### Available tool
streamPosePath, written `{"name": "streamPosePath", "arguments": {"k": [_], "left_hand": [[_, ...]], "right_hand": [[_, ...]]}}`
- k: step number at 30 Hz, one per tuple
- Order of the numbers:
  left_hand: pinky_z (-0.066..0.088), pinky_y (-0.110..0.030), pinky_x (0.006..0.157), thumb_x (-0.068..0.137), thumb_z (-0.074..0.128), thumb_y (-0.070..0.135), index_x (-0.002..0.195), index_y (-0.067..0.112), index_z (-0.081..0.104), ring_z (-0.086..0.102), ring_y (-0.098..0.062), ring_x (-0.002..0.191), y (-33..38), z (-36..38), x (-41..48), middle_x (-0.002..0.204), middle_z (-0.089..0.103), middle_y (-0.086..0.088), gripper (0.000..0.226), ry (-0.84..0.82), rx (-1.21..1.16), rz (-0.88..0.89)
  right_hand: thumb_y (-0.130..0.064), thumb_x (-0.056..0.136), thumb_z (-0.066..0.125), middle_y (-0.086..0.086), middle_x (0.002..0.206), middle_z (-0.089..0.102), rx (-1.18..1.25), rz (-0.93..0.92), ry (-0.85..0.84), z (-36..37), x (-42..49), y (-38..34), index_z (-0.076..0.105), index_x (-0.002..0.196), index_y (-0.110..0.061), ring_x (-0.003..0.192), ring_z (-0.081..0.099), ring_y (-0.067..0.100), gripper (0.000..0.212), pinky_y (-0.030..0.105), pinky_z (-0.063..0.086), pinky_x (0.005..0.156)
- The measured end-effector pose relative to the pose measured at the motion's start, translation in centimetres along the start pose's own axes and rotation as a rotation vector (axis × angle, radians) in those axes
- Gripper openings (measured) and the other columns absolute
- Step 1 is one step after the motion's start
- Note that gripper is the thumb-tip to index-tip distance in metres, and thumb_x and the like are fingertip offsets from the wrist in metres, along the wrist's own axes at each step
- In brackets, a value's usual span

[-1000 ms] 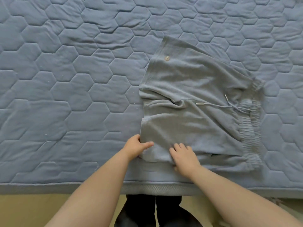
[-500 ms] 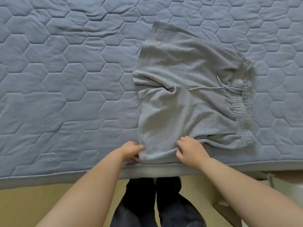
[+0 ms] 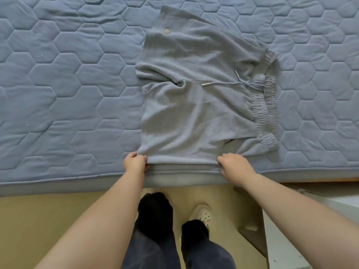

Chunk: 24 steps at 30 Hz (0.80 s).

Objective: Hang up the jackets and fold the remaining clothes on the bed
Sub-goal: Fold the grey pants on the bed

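1. Plainly, the folding half of the task is in hand: a pair of grey shorts (image 3: 194, 117) lies spread on the bed (image 3: 58, 84), close to its near edge. The waistband (image 3: 265, 113) is to the right and the two leg openings are to the left. No jacket shows in this view.
2. The left hand (image 3: 136, 164) grasps the near left corner of the shorts, at the hem of the nearer leg, with its fingers curled over the cloth.
3. The right hand (image 3: 236, 166) grasps the same near edge further right, short of the waistband. Its fingers are bent down onto the fabric and the thumb is hidden, so how deep the hold goes cannot be told.
4. Both forearms reach forward over the floor (image 3: 48, 220) to the mattress side. The knuckles are up, and the hands are well apart along the edge of the shorts.
5. The next move, as I judge it, is to lift this nearer leg and carry it away over the farther one, folding along the crotch line so that hem meets hem. That calls for both hands to rise together and keep the edge taut, or the cloth will sag between them.
6. The drawstring (image 3: 223, 83) lies loose across the middle with its metal tips toward the left. It would probably end up inside the fold and might leave a lump. The ridge of cloth by the crotch would be worth smoothing too.
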State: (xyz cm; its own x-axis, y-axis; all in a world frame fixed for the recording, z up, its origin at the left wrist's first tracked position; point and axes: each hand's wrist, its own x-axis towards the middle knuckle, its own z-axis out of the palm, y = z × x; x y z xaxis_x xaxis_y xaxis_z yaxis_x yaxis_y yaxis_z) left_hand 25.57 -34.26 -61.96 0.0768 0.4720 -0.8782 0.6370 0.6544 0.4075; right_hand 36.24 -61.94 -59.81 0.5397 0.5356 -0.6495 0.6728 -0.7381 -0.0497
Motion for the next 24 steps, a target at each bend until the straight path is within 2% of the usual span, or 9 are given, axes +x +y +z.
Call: {"name": "streamPosePath", "arguments": {"k": [1, 3, 6, 8, 10, 13, 18, 21, 24], "left_hand": [[0.052, -0.035, 0.085, 0.091, 0.054, -0.005, 0.125, 0.007, 0.053, 0.055, -0.026, 0.097, -0.6, 0.3, -0.4, 0.112, 0.056, -0.012, 0.036, 0.018, -0.140, -0.038], [0.050, -0.036, 0.094, 0.091, 0.058, -0.001, 0.131, 0.005, 0.049, 0.056, -0.028, 0.110, -1.5, 1.2, -1.5, 0.127, 0.055, -0.015, 0.042, 0.018, -0.407, -0.118], [0.052, -0.042, 0.094, 0.088, 0.065, 0.003, 0.135, 0.005, 0.045, 0.057, -0.031, 0.116, -2.2, 2.9, -2.5, 0.131, 0.054, -0.018, 0.051, -0.041, -0.648, -0.208], [0.052, -0.042, 0.093, 0.088, 0.067, 0.010, 0.134, 0.007, 0.046, 0.058, -0.031, 0.116, -2.4, 4.1, -2.9, 0.130, 0.055, -0.018, 0.050, -0.105, -0.659, -0.249], [0.051, -0.040, 0.092, 0.092, 0.063, 0.018, 0.132, 0.009, 0.048, 0.057, -0.028, 0.118, -2.4, 5.0, -3.4, 0.130, 0.057, -0.014, 0.045, -0.145, -0.619, -0.266], [0.049, -0.042, 0.083, 0.098, 0.052, 0.023, 0.136, 0.011, 0.047, 0.057, -0.027, 0.119, -2.5, 5.7, -3.8, 0.132, 0.058, -0.011, 0.040, -0.149, -0.594, -0.235], [0.051, -0.045, 0.081, 0.100, 0.047, 0.016, 0.139, 0.011, 0.041, 0.057, -0.030, 0.117, -3.3, 4.1, -5.1, 0.133, 0.055, -0.012, 0.039, 0.025, -0.541, -0.136], [0.050, -0.050, 0.092, 0.099, 0.048, 0.010, 0.139, 0.009, 0.041, 0.056, -0.033, 0.118, -4.9, 2.3, -6.8, 0.132, 0.054, -0.015, 0.041, 0.093, -0.448, -0.163], [0.051, -0.047, 0.089, 0.098, 0.048, 0.007, 0.137, 0.009, 0.044, 0.056, -0.033, 0.117, -6.1, 0.8, -8.2, 0.131, 0.055, -0.015, 0.040, 0.100, -0.440, -0.199]], "right_hand": [[-0.020, 0.091, 0.052, 0.009, 0.096, 0.061, 0.120, 0.075, -0.006, 0.5, -0.5, 0.1, 0.055, 0.100, -0.011, 0.091, 0.059, 0.030, 0.013, 0.034, 0.043, 0.069], [-0.026, 0.092, 0.051, 0.010, 0.093, 0.063, 0.570, 0.399, 0.045, 1.1, -1.0, 0.4, 0.057, 0.095, -0.010, 0.090, 0.060, 0.030, 0.017, 0.032, 0.044, 0.071], [-0.030, 0.088, 0.062, 0.011, 0.082, 0.066, 1.469, 0.994, 0.347, 1.5, -0.3, 2.5, 0.060, 0.089, -0.004, 0.083, 0.068, 0.030, 0.027, 0.041, 0.055, 0.074], [-0.035, 0.082, 0.071, 0.013, 0.094, 0.066, 1.927, 1.157, 0.473, 2.3, 0.5, 4.4, 0.058, 0.105, -0.003, 0.083, 0.069, 0.026, 0.041, 0.037, 0.056, 0.061], [-0.040, 0.079, 0.075, 0.012, 0.114, 0.062, 2.150, 1.164, 0.492, 2.5, 1.3, 5.9, 0.051, 0.128, -0.008, 0.092, 0.065, 0.024, 0.063, 0.034, 0.054, 0.063], [-0.028, 0.092, 0.062, 0.009, 0.126, 0.059, 2.264, 1.140, 0.514, 1.1, 1.8, 7.1, 0.049, 0.133, -0.013, 0.106, 0.061, 0.025, 0.045, 0.036, 0.052, 0.078], [-0.009, 0.101, 0.035, 0.017, 0.144, 0.042, 2.173, 1.166, 0.467, 1.2, -1.9, 7.6, 0.034, 0.143, -0.006, 0.127, 0.048, 0.032, 0.042, 0.036, 0.053, 0.071], [-0.002, 0.093, 0.049, 0.018, 0.125, 0.057, 2.141, 1.374, 0.478, 2.9, -5.1, 7.1, 0.049, 0.131, -0.005, 0.108, 0.059, 0.034, 0.039, 0.043, 0.054, 0.069], [0.000, 0.090, 0.053, 0.018, 0.118, 0.058, 2.114, 1.456, 0.448, 2.9, -7.8, 6.0, 0.050, 0.127, -0.003, 0.104, 0.061, 0.036, 0.037, 0.045, 0.055, 0.073]]}}
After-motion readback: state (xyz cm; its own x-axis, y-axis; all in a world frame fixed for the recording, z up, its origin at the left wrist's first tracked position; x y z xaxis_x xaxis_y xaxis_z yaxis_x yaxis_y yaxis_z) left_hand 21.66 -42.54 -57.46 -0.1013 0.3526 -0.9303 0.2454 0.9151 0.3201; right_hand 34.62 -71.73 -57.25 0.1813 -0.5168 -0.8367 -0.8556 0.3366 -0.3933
